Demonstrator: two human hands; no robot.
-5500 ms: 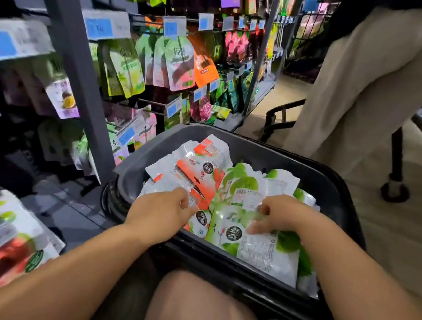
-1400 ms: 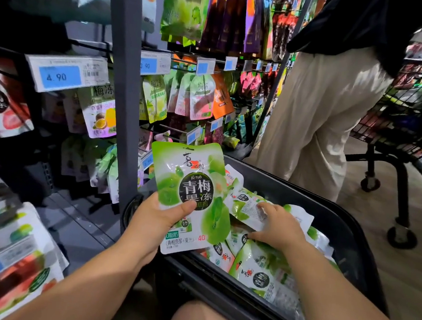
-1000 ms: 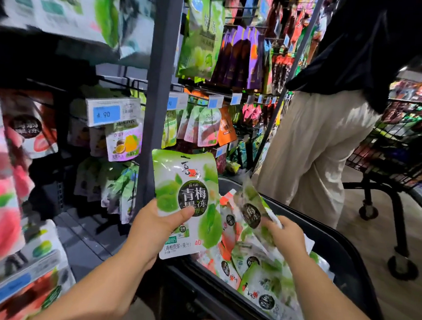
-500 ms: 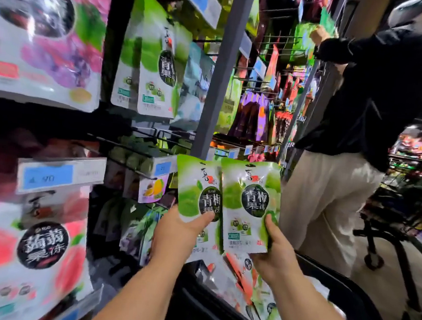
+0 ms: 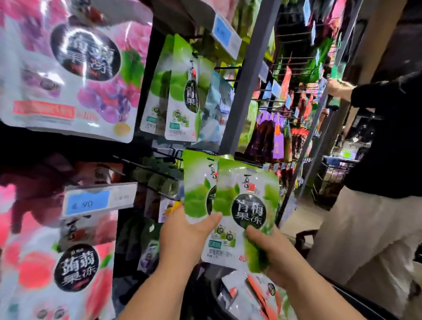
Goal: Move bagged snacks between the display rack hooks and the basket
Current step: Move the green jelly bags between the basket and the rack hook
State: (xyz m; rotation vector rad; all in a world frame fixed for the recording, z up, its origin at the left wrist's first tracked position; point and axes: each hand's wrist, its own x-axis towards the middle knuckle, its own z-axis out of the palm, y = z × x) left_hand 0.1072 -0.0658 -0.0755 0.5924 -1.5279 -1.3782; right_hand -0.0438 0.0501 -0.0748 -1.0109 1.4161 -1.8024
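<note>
Head view: left hand (image 5: 184, 238) thumb clamps rear green pouch (image 5: 196, 184); right hand (image 5: 273, 255) pinches front green pouch (image 5: 243, 185).

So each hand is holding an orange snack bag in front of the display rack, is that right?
No: the head view shows green bags, not orange. Left hand holds the rear green bag, right hand the front green bag, before the display rack.
</note>
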